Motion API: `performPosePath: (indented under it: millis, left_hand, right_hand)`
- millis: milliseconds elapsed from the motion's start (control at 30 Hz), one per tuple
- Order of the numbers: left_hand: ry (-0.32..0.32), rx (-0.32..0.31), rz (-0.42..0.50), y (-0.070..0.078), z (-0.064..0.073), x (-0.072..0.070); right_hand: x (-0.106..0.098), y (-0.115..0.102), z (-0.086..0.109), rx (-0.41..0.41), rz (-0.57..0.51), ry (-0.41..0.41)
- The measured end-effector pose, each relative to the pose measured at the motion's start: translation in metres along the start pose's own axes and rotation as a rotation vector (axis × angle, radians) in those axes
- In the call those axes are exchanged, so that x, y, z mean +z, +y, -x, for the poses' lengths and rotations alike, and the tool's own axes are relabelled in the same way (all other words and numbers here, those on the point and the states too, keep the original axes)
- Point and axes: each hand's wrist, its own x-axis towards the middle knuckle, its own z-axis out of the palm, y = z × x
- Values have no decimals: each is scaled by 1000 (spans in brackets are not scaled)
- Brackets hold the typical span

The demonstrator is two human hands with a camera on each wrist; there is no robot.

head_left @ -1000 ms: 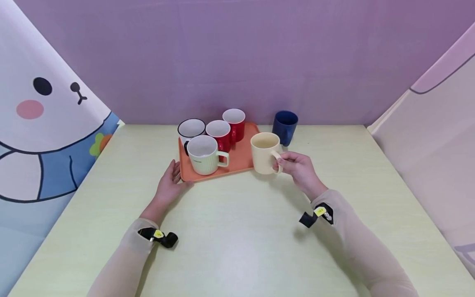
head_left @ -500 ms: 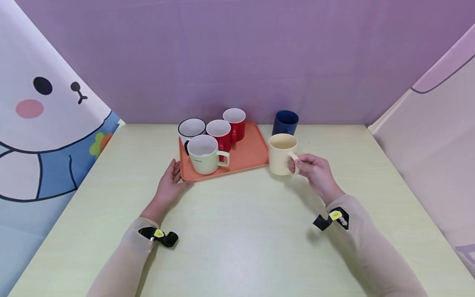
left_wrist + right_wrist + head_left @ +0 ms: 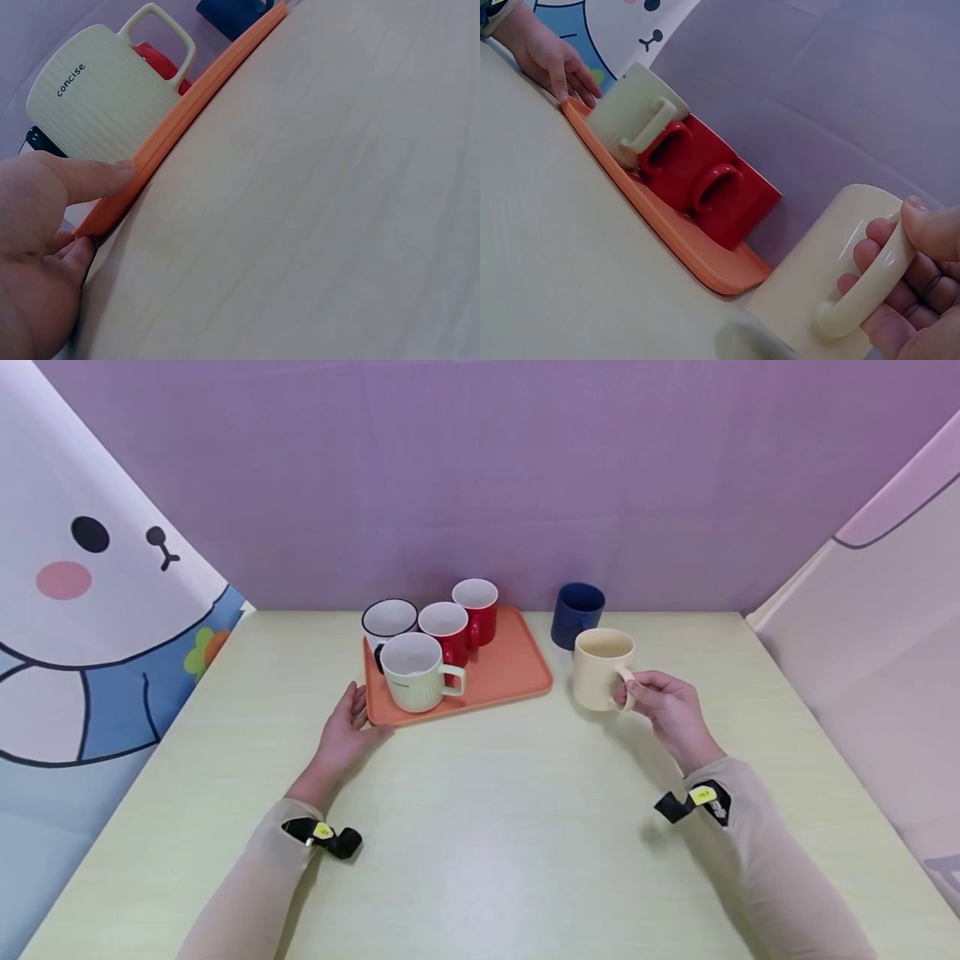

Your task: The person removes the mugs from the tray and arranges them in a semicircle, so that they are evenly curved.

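My right hand [image 3: 670,708] holds a cream mug [image 3: 595,681] by its handle, to the right of the orange tray [image 3: 510,685]. The right wrist view shows fingers curled through that handle, thumb on top. At the tray's near left corner is my left hand [image 3: 347,737], thumb along the front rim and fingers at the left side. A ribbed pale green mug [image 3: 101,97] marked "concise" stands on the tray, close to that hand. Behind it are a red mug [image 3: 446,631], another red mug [image 3: 483,614] and a white mug [image 3: 378,625] with a dark rim.
A dark blue mug [image 3: 573,618] stands on the table [image 3: 480,827] behind the cream mug, near the purple backdrop [image 3: 480,485]. Printed cloth [image 3: 82,635] borders the left side, and a pale cloth panel [image 3: 885,635] borders the right.
My right hand has moved to the right with the cream mug, away from the tray's right end, which now shows fully. My left hand and the tray have stayed put.
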Motion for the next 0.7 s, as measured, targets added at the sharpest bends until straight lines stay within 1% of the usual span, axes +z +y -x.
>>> performPosePath:
  millis: [200,367,700]
  left_hand:
    - [2,-6,7,1,1,1]
    - [5,-7,4,1,2,0]
    - [3,5,4,1,2,0]
  right_hand:
    - [-12,-2,-3,-32,-17,33]
    - [-21,-2,-8,-40,-22,60]
    - [-39,2,-24,-63,-77,135]
